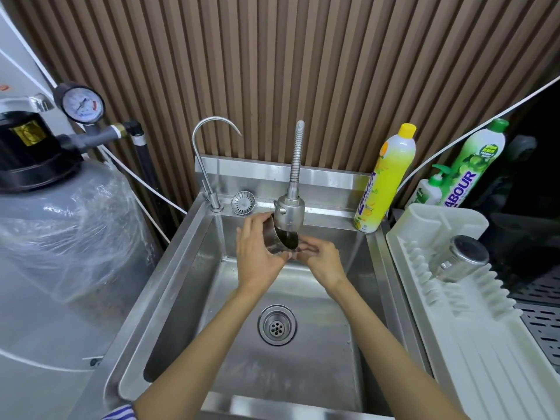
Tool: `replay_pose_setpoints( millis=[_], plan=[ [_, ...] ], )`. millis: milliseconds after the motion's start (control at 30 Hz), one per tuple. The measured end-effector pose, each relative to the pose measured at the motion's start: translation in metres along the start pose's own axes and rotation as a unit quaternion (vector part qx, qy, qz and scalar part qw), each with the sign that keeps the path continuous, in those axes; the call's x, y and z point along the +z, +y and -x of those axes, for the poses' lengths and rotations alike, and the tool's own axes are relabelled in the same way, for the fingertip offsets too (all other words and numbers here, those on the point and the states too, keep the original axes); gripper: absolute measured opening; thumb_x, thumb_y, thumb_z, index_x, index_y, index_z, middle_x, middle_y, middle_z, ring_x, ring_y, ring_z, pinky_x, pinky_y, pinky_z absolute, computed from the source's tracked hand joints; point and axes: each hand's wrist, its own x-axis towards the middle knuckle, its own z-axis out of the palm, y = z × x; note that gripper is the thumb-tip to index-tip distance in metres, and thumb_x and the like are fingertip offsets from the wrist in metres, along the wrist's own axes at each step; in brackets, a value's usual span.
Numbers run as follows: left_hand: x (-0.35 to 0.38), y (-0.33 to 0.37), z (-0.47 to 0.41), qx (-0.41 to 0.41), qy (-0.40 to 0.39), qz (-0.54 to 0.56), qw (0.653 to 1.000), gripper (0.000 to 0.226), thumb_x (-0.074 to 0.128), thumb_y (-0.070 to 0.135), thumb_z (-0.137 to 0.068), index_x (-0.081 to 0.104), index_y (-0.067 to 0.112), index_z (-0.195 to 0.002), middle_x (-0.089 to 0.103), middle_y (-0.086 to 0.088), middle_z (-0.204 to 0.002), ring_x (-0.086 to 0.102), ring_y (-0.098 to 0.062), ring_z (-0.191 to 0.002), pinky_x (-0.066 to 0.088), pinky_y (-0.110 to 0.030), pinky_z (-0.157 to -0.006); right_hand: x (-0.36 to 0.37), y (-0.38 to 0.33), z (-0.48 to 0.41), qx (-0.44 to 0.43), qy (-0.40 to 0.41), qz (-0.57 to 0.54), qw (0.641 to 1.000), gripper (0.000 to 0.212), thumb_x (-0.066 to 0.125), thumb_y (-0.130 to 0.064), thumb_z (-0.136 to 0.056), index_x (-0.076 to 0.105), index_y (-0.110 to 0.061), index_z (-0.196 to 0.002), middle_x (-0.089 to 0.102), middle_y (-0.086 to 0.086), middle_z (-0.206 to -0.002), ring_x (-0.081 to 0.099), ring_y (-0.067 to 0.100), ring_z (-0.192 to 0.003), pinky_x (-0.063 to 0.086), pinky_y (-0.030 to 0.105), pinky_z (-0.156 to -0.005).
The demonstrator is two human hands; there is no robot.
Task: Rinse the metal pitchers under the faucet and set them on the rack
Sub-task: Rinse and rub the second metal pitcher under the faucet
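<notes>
A small metal pitcher (pixel 280 239) is held tilted right under the spray head of the flexible faucet (pixel 289 212), over the steel sink (pixel 194 268). My left hand (pixel 257 256) wraps around its left side and base. My right hand (pixel 321 257) is at its right side, fingers against the rim; whether it grips is unclear. Much of the pitcher is hidden by my hands and the faucet head. A second metal pitcher (pixel 460 260) lies upside down on the white dish rack (pixel 472 338) at the right.
A thin gooseneck tap (pixel 209 153) and a loose strainer (pixel 242 202) sit on the sink's back ledge. Yellow (pixel 386 177) and green (pixel 472 168) detergent bottles stand at the back right. A grey filter tank (pixel 57 225) with a pressure gauge stands left. The drain (pixel 276 325) is in the basin's middle.
</notes>
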Motion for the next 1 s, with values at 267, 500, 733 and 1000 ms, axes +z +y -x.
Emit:
replay_pose_setpoints(
  millis=[267, 500, 733, 1000],
  plan=[
    [-0.006, -0.002, 0.011, -0.143, -0.022, -0.018, 0.989, 0.07, 0.083, 0.053, -0.05, 0.052, 0.017, -0.101, 0.053, 0.003, -0.102, 0.057, -0.018, -0.096, 0.049, -0.038, -0.082, -0.015, 0.004, 0.004, 0.01, -0.037, 0.011, 0.999, 0.022, 0.064, 0.001, -0.082, 0.07, -0.003, -0.102, 0.069, 0.017, -0.087, 0.064, 0.018, -0.079, 0.054, 0.018, -0.075],
    [0.018, -0.005, 0.017, -0.372, -0.136, 0.293, 0.87, 0.047, 0.084, 0.012, -0.063, 0.055, 0.009, -0.1, 0.064, -0.01, -0.105, 0.063, -0.022, -0.097, 0.054, -0.041, -0.085, -0.04, -0.008, 0.0, -0.058, -0.014, 0.221, 0.973, 0.02, 0.064, -0.007, -0.082, 0.071, -0.009, -0.1, 0.074, 0.008, -0.094, 0.068, 0.02, -0.088, 0.053, 0.031, -0.084],
    [0.041, -0.001, 0.006, -0.337, -0.058, 0.429, 0.836, 0.063, 0.07, -0.021, -0.064, 0.039, 0.007, -0.112, 0.055, -0.012, -0.114, 0.056, -0.024, -0.102, 0.05, -0.034, -0.086, -0.041, -0.013, 0.001, -0.126, 0.043, 0.251, 0.959, 0.03, 0.056, 0.003, -0.081, 0.072, -0.014, -0.101, 0.073, 0.002, -0.1, 0.065, 0.017, -0.089, 0.051, 0.028, -0.085],
    [0.028, -0.014, 0.004, -0.144, 0.037, 0.213, 0.966, 0.078, 0.082, -0.007, -0.05, 0.043, 0.024, -0.11, 0.061, 0.01, -0.103, 0.058, 0.011, -0.09, 0.039, 0.001, -0.075, -0.015, 0.0, -0.009, -0.012, 0.031, 0.055, 0.998, 0.045, 0.055, 0.014, -0.078, 0.065, -0.009, -0.115, 0.063, 0.006, -0.091, 0.06, 0.015, -0.088, 0.043, 0.012, -0.081]
  ],
)
